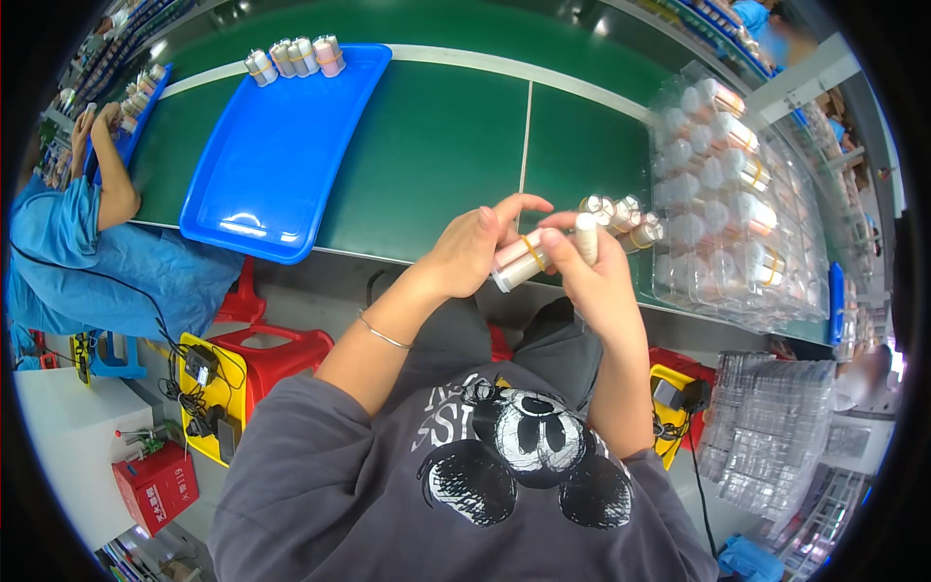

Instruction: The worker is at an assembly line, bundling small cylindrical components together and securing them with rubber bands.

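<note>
A banded bundle (521, 269) of pale tubes is held in the curled fingers of the left hand (464, 256), at the near edge of the green table (427, 165). A white tube (587, 235) is gripped upright in the narrowed fingers of the right hand (603, 286). More tubes (645, 233) are located just beyond. Clear trays (713, 296) are stacked at right; a blue tray (267, 165) is positioned farther left, with banded tubes (296, 58) at its far end.

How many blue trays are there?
2 clearly: a big tray on the green table, and another tray beside the person in blue. A blue edge far right may be another; more could be hidden.
</note>
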Demonstrator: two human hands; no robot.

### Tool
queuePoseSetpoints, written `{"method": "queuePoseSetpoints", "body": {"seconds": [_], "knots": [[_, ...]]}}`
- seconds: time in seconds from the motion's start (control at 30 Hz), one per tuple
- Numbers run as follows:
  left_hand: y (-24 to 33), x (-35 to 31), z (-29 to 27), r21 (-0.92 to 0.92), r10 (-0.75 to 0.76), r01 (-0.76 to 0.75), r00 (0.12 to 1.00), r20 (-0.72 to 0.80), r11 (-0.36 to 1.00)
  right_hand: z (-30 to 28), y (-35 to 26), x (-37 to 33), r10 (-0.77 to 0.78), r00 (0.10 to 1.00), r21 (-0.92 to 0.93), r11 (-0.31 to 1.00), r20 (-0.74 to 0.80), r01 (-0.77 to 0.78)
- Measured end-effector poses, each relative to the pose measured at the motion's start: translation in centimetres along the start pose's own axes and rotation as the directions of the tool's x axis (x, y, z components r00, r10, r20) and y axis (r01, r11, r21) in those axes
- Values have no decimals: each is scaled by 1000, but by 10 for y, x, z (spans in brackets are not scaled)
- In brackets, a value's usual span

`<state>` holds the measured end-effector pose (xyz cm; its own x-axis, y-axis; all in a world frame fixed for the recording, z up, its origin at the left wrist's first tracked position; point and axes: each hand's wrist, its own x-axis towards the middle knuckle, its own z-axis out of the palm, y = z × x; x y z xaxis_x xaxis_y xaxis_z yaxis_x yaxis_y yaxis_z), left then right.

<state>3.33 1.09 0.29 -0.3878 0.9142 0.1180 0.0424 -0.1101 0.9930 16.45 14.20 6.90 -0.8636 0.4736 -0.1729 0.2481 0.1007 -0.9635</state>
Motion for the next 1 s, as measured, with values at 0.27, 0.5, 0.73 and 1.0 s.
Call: {"method": "queuePoseSetpoints", "body": {"seconds": [0.27,0.5,0.73,1.0], "knots": [[5,0,12,107,201,-175,927,-316,979,-35,25,-21,-142,990,114,984,26,138],[-5,-10,4,15,284,-323,807,-519,946,-52,31,-39,-231,972,9,973,-52,232],[5,-4,13,103,201,-173,881,-429,979,-44,26,-30,-436,894,-442,825,-99,353],[27,-26,-4,353,360,-210,823,-439,912,-23,43,-28,-634,660,-561,740,-402,370]]}}
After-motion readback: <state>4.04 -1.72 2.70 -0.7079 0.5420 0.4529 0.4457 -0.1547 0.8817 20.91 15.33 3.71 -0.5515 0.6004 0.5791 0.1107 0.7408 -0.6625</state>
